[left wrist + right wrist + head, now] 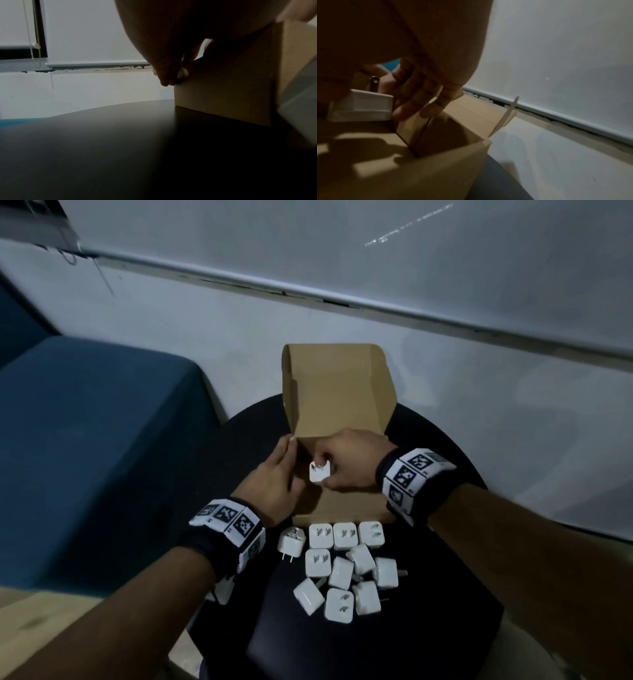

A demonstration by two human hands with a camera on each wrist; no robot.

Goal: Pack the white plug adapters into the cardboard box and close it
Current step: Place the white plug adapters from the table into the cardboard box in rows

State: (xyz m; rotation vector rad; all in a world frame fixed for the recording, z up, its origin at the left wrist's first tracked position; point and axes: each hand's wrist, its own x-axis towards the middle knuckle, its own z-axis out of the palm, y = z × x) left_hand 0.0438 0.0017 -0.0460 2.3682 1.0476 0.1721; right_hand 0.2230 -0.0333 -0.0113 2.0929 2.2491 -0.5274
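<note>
The white plug adapters are lying in a loose bunch on the round black table, just in front of the cardboard box, on the side nearest the person. One adapter is being held over the open box. The right hand is pinching it between thumb and curled fingers, with its metal pins pointing up and away. The box is sitting in the middle of the table with its lid standing up at the back. The left hand is resting against the left wall of the box, fingers flat along the side and fingertips touching the top edge. It is holding nothing. A blue seat is sitting to the left of the table.
</note>
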